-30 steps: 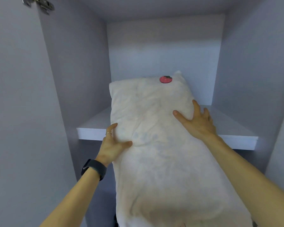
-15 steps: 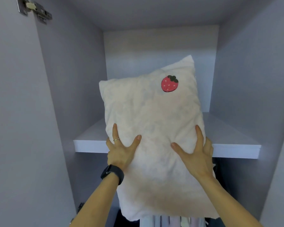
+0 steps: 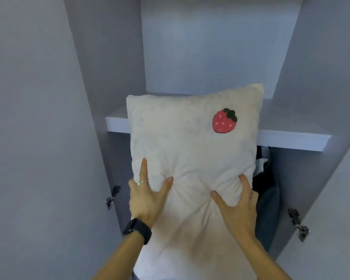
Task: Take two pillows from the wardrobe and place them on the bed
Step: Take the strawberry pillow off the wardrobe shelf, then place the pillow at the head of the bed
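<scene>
A cream pillow [image 3: 188, 150] with a red strawberry patch near its upper right corner hangs upright in front of the wardrobe shelf [image 3: 291, 140]. My left hand [image 3: 148, 197], with a ring and a black wristband, grips its lower left part. My right hand [image 3: 236, 207] pinches the fabric at its lower right, bunching it. The pillow is off the shelf, and its top edge covers the shelf's middle. No second pillow is in view.
The open wardrobe has pale lilac side walls and a back panel [image 3: 210, 47]. Dark clothes [image 3: 266, 188] hang below the shelf at the right. Door hinges show at the lower left [image 3: 112, 197] and lower right [image 3: 298, 225]. The shelf top shows nothing else.
The pillow has come off the shelf, tipped upright and moved down and toward me. Both hands slid to its lower part and now squeeze the fabric tighter.
</scene>
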The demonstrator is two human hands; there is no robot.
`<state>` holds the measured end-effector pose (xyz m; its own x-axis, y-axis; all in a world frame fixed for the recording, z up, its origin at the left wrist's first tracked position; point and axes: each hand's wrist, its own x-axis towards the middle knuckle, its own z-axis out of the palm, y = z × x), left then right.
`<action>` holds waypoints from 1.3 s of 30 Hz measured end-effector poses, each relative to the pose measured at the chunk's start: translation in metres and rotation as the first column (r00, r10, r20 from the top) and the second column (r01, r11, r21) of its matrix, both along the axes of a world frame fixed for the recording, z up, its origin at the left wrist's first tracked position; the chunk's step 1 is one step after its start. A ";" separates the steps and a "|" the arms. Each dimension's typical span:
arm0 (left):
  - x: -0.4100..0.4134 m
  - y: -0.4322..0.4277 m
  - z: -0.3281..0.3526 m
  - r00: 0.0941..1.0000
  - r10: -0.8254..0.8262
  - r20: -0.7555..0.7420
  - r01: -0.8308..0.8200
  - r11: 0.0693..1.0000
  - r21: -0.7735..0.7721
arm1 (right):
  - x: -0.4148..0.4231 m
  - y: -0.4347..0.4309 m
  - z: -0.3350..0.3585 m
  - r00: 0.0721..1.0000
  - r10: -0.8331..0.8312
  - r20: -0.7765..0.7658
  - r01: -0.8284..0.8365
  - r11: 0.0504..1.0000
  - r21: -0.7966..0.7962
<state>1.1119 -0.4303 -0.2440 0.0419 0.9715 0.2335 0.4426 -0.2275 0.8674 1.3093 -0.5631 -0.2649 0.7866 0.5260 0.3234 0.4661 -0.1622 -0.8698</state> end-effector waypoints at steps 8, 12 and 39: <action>-0.050 -0.104 -0.087 0.969 0.149 -0.195 -0.194 0.952 -0.236 | -0.049 -0.076 -0.097 0.990 0.114 -0.077 -0.129 0.966 -0.224; -0.068 -0.156 -0.111 0.926 0.169 -0.338 -0.288 0.894 -0.344 | -0.062 -0.110 -0.137 0.964 0.196 -0.178 -0.248 0.905 -0.345; -0.335 -0.458 -0.283 0.436 0.769 -0.467 -0.792 0.082 -0.605 | -0.357 -0.149 -0.233 0.168 0.959 -0.227 -0.586 -0.088 -0.806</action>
